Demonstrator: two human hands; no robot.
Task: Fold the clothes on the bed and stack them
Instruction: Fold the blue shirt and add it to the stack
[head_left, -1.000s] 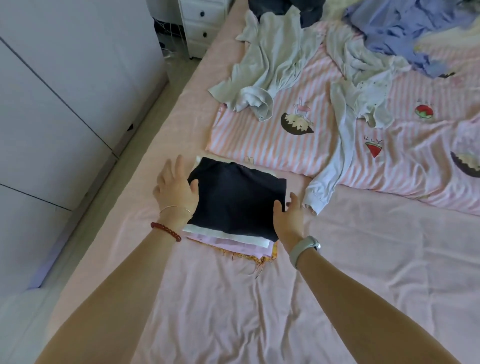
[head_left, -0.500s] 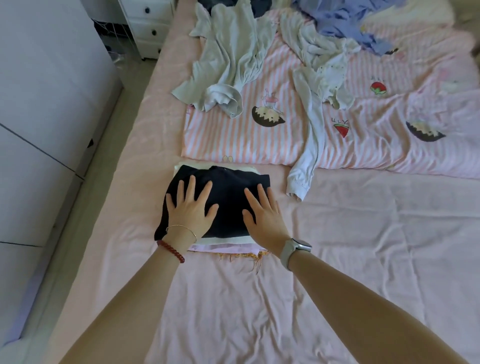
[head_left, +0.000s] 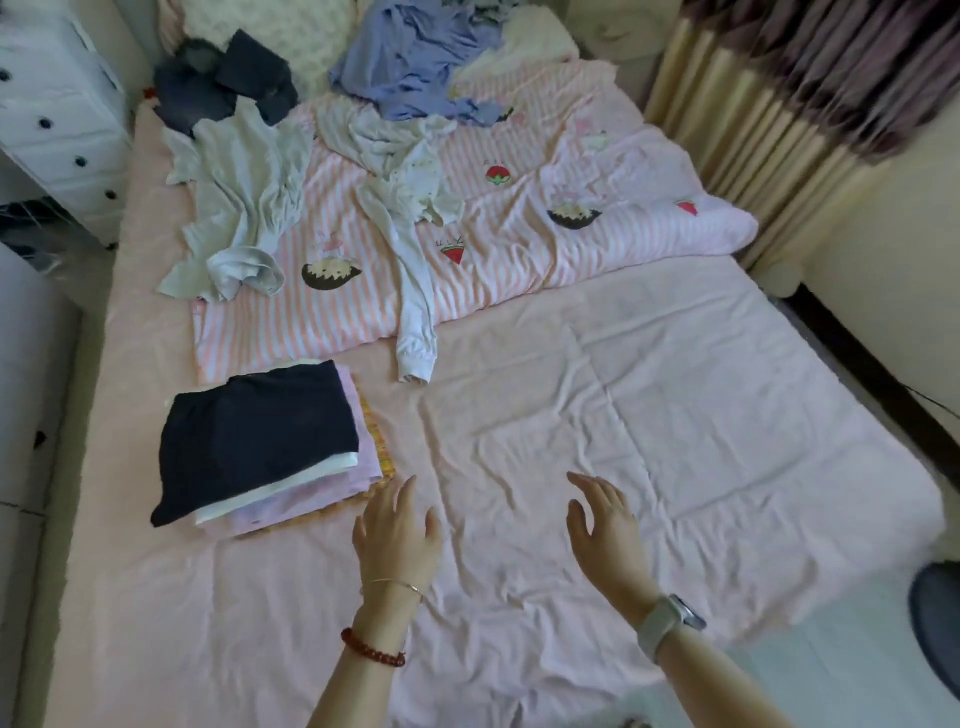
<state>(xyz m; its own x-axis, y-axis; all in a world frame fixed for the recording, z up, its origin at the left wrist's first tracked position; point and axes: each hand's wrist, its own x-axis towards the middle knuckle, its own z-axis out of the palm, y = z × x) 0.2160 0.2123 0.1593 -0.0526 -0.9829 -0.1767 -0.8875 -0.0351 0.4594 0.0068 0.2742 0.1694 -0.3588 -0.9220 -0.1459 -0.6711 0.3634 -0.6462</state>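
A stack of folded clothes (head_left: 260, 447) lies on the left of the pink bed (head_left: 623, 441), with a black garment on top and white, lilac and orange pieces under it. My left hand (head_left: 397, 535) hovers just right of the stack, fingers apart and holding nothing. My right hand (head_left: 605, 525) is over the bare sheet further right, also empty. Unfolded clothes lie further up the bed: a grey shirt (head_left: 244, 202), a white long-sleeved top (head_left: 410, 218), a lilac garment (head_left: 415, 62) and dark clothes (head_left: 223, 83).
A pink striped quilt (head_left: 519, 244) covers the far half of the bed under the loose clothes. A white drawer unit (head_left: 57, 119) stands at the far left. Curtains (head_left: 779, 104) hang on the right, and a dark round object (head_left: 935, 634) sits by the bed's near right corner.
Both hands have lifted off the black garment on the stack and moved right, over the bare sheet. The view has swung right and upward, showing more of the bed.
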